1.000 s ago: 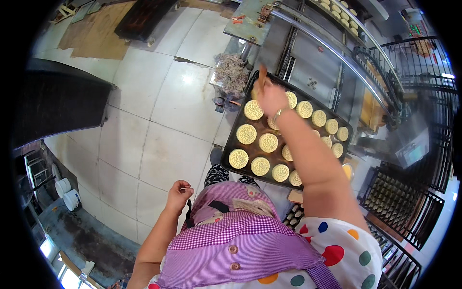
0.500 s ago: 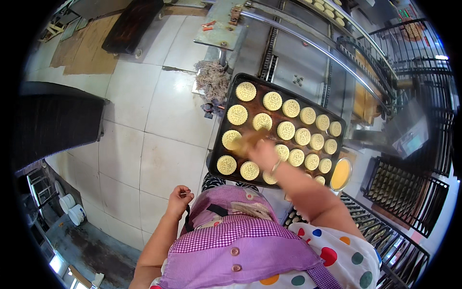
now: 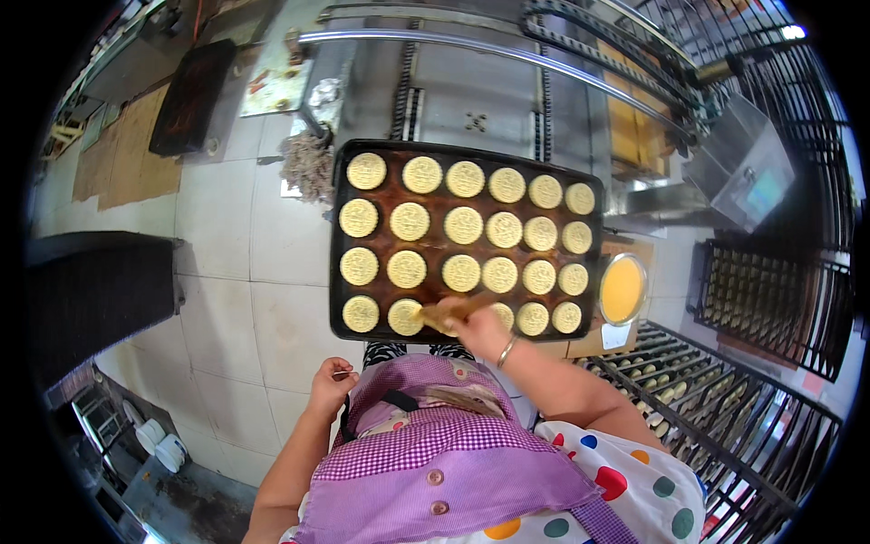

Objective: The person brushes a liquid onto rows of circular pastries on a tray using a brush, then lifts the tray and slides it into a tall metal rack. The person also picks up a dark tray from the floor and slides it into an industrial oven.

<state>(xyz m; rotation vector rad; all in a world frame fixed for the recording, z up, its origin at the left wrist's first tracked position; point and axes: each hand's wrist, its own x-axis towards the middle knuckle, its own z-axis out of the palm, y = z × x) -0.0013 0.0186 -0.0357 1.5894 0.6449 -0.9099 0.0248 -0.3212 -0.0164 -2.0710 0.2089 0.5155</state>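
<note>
A dark rectangular baking tray (image 3: 340, 195) lies in front of me, bearing rows of round pale-yellow mooncakes (image 3: 410, 220) with stamped tops and fluted edges. In my right hand (image 3: 482, 331) is a flat pastry brush (image 3: 437, 315) with a wooden handle. Its bristles touch the right side of a mooncake (image 3: 404, 317) in the nearest row. The hand and brush partly cover the neighbouring mooncakes in that row. My left hand (image 3: 333, 385) hangs to the left of the tray's near corner, apart from it, fingers curled in and nothing visible in them.
A bowl of orange-yellow liquid (image 3: 623, 288) stands against the tray's right side. Beyond the tray run a metal rail (image 3: 453, 38) and conveyor chains. Black racks (image 3: 725, 435) of trays stand at the right. A dark-covered block (image 3: 104, 272) is at the left.
The view has turned, so the tray now lies squarer and farther left. My right hand has moved the brush from the tray's left-middle to the nearest row. The left hand stays curled.
</note>
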